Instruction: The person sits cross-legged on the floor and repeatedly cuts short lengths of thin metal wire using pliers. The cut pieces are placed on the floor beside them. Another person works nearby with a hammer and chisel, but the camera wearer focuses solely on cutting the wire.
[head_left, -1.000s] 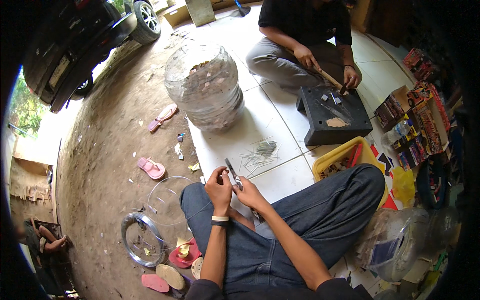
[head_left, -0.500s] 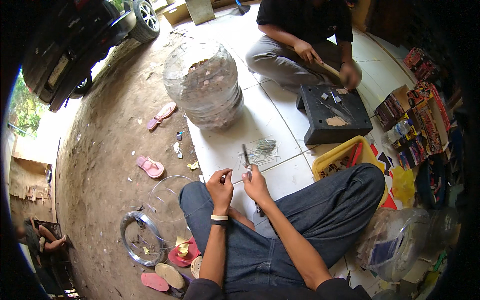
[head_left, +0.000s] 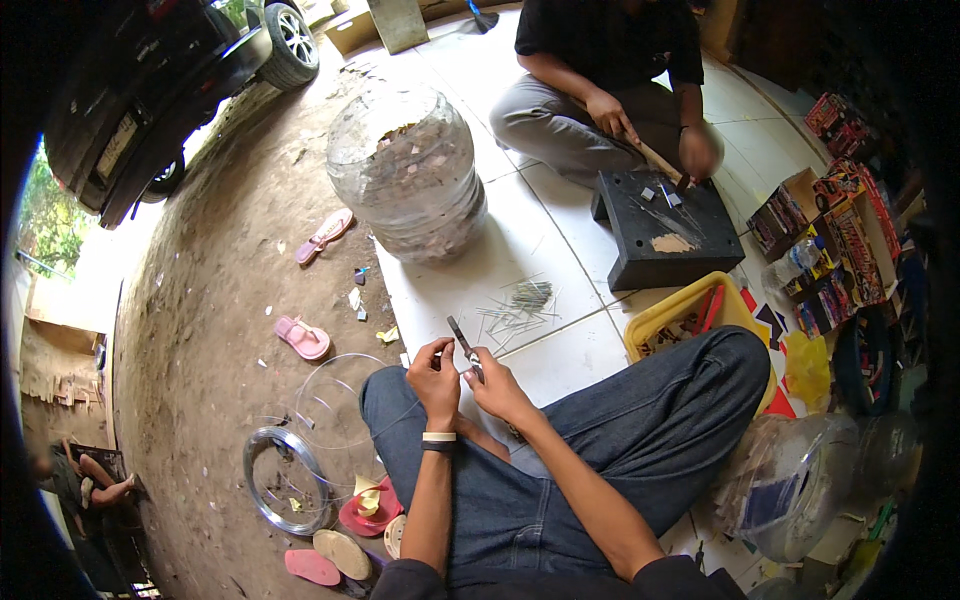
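My right hand [head_left: 500,390] is closed round a dark metal tool that looks like pliers [head_left: 459,336], its dark end pointing up and left. Close beside it, my left hand [head_left: 435,380] is pinched, apparently on a thin wire that is hard to see. A loose loop of wire [head_left: 297,410] lies by my left knee, next to a shiny coil of wire [head_left: 250,478] on the ground. Ahead of my hands, many short cut wire pieces [head_left: 530,296] lie in a loose pile on the white tile.
A clear plastic jug of scraps [head_left: 405,190] stands ahead. Opposite, a co-worker [head_left: 600,110] holds a wooden-handled tool over a black low stool [head_left: 640,225]. A yellow basket [head_left: 634,325] touches my right knee. Pink sandals [head_left: 302,338] lie left, toy boxes [head_left: 860,250] right.
My right hand has moved left and slightly down, bringing the pliers against my left hand and tilting them further left. The co-worker's hands have shifted slightly over the stool.
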